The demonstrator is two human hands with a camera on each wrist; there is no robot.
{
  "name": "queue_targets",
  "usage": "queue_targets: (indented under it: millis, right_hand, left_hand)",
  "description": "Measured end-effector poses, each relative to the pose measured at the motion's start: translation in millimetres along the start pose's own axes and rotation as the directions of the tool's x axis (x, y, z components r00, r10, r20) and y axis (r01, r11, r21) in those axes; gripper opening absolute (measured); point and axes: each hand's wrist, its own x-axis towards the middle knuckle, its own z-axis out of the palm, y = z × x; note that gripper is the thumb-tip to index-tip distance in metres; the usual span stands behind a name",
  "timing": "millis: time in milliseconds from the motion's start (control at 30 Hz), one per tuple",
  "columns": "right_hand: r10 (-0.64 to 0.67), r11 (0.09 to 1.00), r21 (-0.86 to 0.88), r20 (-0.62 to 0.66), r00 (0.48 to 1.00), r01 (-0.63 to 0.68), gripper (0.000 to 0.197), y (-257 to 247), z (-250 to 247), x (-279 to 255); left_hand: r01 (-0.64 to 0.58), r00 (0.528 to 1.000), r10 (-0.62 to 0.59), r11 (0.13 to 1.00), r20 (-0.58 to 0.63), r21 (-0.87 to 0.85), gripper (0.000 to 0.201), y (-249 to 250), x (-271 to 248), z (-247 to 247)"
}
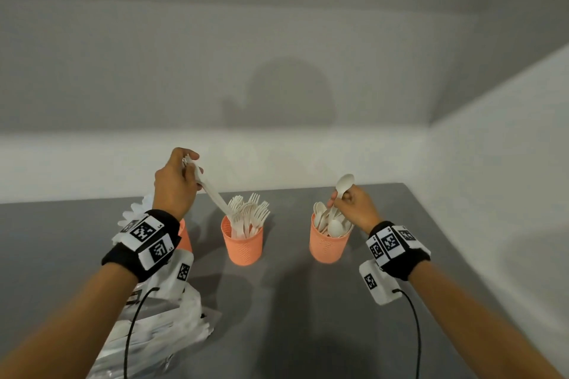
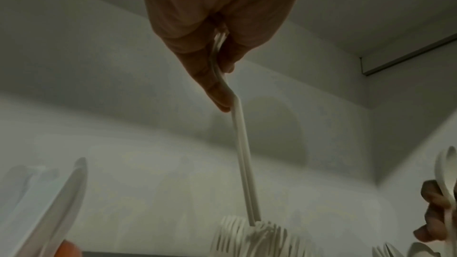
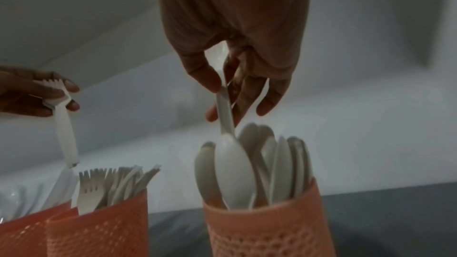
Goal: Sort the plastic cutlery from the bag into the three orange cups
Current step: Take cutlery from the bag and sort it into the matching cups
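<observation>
Two hands above crowded cup rims

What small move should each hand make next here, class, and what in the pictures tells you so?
Probably lower and let go. The left hand pinches forks by their tine end, handles already dipping into the middle cup of forks. The right hand holds a spoon, bowl up, over the right cup of spoons. Each piece matches the cup beneath it.
</observation>
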Motion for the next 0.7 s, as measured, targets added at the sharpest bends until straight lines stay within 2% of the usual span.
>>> queue_targets:
  millis: [100,200,300,433,500,567,633,700]
  right_hand:
    - [0.019,0.993,-0.116,0.037,0.999,-0.014,0.007,12.0,3.7,4.1]
    - [-0.022,0.985,-0.169,-0.007,1.000,0.020,0.029,25.3,2.1,12.1]
    - [-0.012,0.989,-0.146,-0.037,0.999,0.006,0.029,29.3,-1.7,12.3]
    - [-0.183,0.974,-0.146,-0.059,0.981,0.173,0.033,25.0,0.9,7.4]
    - [-0.301,0.930,-0.228,-0.023,0.953,0.288,0.035,22.2,8.9,3.6]
    - [-0.368,0.847,-0.382,0.081,0.926,0.370,0.055,23.7,22.8,1.9]
    - [-0.339,0.748,-0.539,0.190,0.922,0.386,0.075,31.0,34.3,1.9]
    - [-0.280,0.703,-0.613,0.226,0.933,0.360,0.084,42.0,38.8,3.9]
  left_hand:
    - [0.016,1.000,-0.017,1.000,0.006,0.009,0.019,-4.7,-4.6,2.9]
    - [0.019,1.000,-0.020,0.998,0.011,0.051,0.019,-10.2,-9.6,5.9]
    - [-0.002,1.000,0.001,0.994,0.009,0.111,0.020,-14.5,-13.0,9.7]
    - [-0.007,1.000,0.003,0.982,0.022,0.187,0.023,-17.3,-16.0,20.3]
    - [-0.004,0.999,-0.004,0.975,0.032,0.220,0.027,-17.5,-18.1,28.2]
    - [-0.011,0.999,-0.001,0.970,0.048,0.241,0.031,-19.5,-20.5,36.2]
    - [-0.026,0.998,0.008,0.962,0.067,0.271,0.035,-21.6,-25.2,44.6]
    - [-0.040,0.994,0.005,0.947,0.110,0.320,0.039,-24.0,-31.0,51.4]
